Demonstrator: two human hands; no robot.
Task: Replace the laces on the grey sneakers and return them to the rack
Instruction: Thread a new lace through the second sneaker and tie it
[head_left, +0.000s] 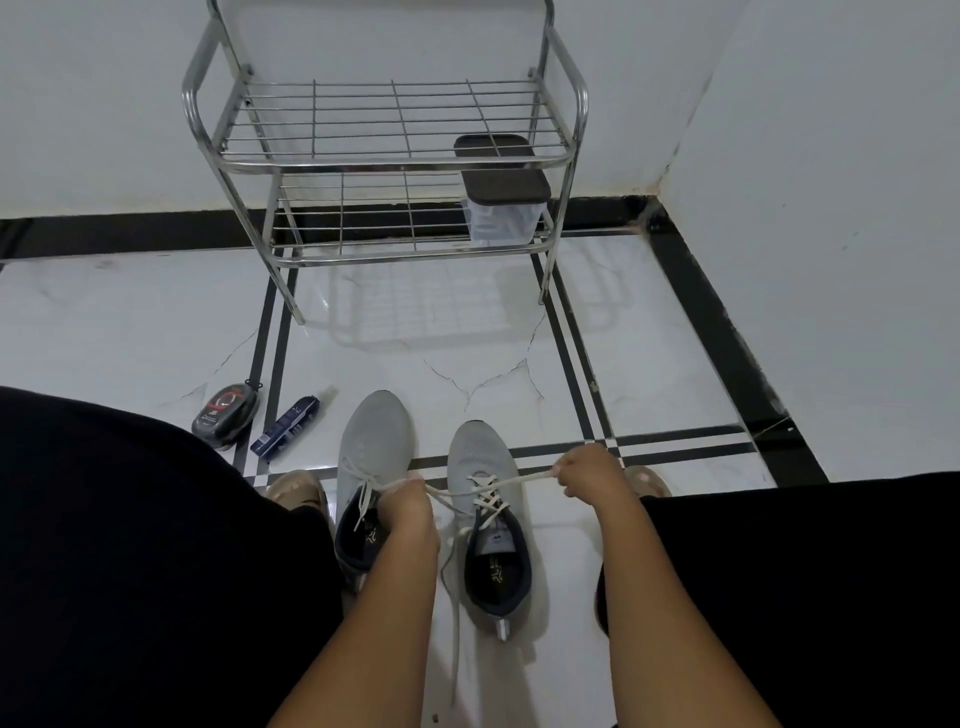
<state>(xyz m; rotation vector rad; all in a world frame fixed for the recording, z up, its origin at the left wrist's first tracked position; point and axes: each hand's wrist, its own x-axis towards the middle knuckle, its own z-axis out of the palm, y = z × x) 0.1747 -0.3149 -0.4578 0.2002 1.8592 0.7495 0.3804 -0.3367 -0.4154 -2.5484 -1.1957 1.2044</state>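
Two grey sneakers stand side by side on the white tile floor, toes pointing away from me. The right sneaker has a white lace crossed through its eyelets. My right hand pinches one end of this lace and holds it taut to the right. My left hand grips the other end, stretched to the left above the left sneaker. The left sneaker's own lace hangs loosely over its opening. A metal two-shelf rack stands against the far wall.
A clear box with a dark lid sits on the rack's lower shelf at the right. A round shoe-polish tin and a dark blue tube lie on the floor to the left. My black-clad knees flank the sneakers.
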